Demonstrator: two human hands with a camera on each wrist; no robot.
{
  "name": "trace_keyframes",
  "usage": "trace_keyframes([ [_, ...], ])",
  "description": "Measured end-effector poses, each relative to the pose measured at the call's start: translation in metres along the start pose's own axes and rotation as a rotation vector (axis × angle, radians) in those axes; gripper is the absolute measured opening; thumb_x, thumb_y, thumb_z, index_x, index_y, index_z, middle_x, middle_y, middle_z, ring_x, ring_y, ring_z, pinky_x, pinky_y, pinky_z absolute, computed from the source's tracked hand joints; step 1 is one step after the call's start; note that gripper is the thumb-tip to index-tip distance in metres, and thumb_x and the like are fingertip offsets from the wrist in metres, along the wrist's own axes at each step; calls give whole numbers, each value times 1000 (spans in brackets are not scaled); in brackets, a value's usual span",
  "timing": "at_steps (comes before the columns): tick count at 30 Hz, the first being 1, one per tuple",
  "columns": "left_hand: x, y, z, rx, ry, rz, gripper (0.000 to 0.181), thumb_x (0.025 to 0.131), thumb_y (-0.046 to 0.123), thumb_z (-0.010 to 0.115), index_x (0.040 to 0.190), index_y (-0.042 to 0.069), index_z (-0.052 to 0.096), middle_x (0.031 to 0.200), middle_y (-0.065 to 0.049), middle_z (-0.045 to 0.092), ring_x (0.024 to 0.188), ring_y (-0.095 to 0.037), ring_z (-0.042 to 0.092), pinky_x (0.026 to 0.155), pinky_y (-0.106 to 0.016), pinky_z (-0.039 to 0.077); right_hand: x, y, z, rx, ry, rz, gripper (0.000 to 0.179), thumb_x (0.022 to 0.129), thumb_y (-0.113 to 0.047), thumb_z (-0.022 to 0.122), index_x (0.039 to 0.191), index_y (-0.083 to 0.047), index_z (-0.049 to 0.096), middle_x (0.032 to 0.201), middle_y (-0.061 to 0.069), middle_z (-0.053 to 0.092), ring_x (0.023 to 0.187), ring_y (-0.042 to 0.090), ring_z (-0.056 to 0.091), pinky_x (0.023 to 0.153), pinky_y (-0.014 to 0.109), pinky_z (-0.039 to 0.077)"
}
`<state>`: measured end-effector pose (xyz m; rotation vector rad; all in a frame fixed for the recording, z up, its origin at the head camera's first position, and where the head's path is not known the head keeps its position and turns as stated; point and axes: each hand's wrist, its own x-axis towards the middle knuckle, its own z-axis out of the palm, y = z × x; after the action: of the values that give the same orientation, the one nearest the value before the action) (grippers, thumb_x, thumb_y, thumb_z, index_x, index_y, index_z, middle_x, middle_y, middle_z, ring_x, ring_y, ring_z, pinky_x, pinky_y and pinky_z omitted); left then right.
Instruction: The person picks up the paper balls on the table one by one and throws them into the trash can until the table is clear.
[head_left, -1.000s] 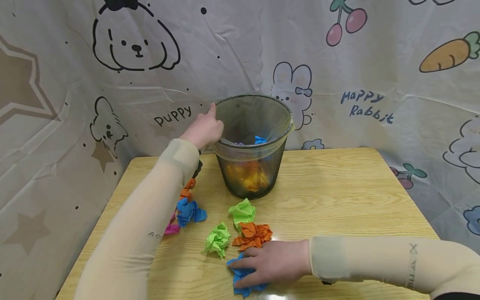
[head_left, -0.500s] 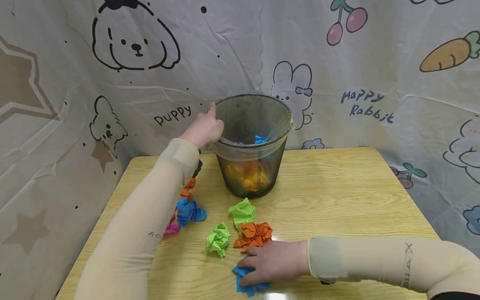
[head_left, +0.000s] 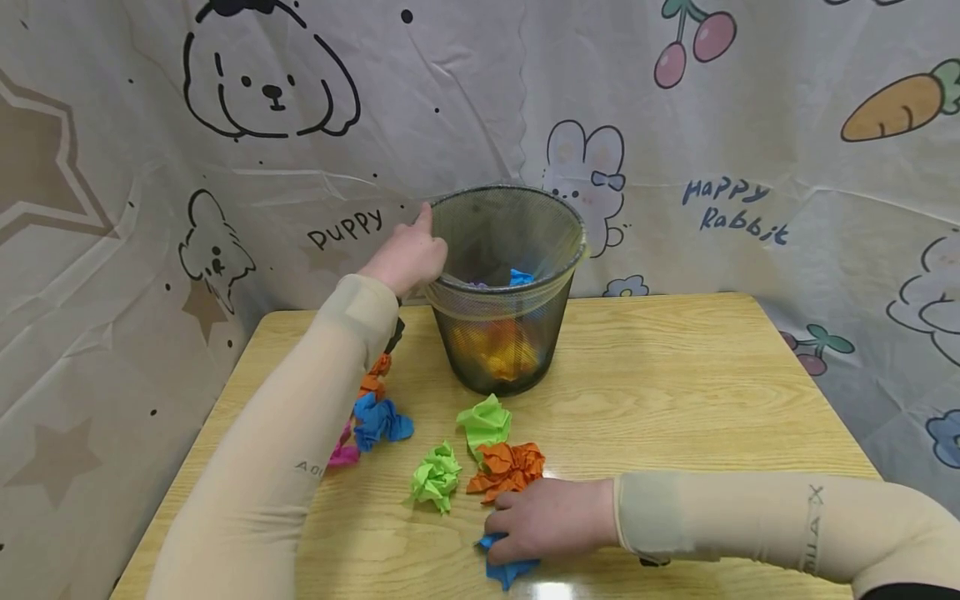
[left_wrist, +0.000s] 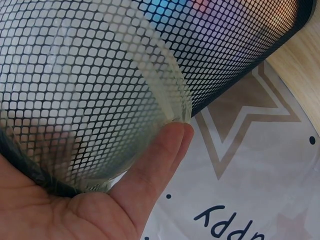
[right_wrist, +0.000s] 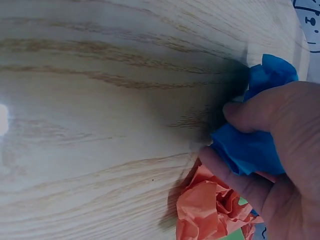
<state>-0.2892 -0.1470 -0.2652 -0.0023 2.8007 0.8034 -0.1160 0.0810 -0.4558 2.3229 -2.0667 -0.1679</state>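
Left hand [head_left: 408, 257] grips the bin [head_left: 502, 237] at left, likely steadying it; right hand [head_left: 551, 521] pinches the near blue paper [head_left: 510, 573].

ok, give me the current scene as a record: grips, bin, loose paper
left grip: holds rim of bin
right grip: curled round blue paper
blue paper clear of table: can't tell
bin: mesh, upright, on table
in bin: crumpled pieces, count unclear
near right grip: orange paper, near green paper, far green paper
by left sleeve, partly hidden: second blue paper, pink paper, more orange
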Motion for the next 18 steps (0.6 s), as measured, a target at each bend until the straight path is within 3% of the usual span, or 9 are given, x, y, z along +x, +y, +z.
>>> trace_keyframes([
  [13,0,0,0,-7,5,-6,72,103,28,22,161,25,-22,167,-28,1,43,-14,30,46,-35,41,-4,9,-29,93,24,52,33,99,-13,67,127,-30,64,103,-11,56,80,2,44,61,13,36],
  [18,0,-1,0,-5,3,-3,72,103,27,22,161,25,-22,167,-28,0,43,-15,30,45,-34,40,-9,18,-41,106,79,72,28,99,-13,68,123,-28,69,100,-10,57,80,2,42,62,13,37],
])
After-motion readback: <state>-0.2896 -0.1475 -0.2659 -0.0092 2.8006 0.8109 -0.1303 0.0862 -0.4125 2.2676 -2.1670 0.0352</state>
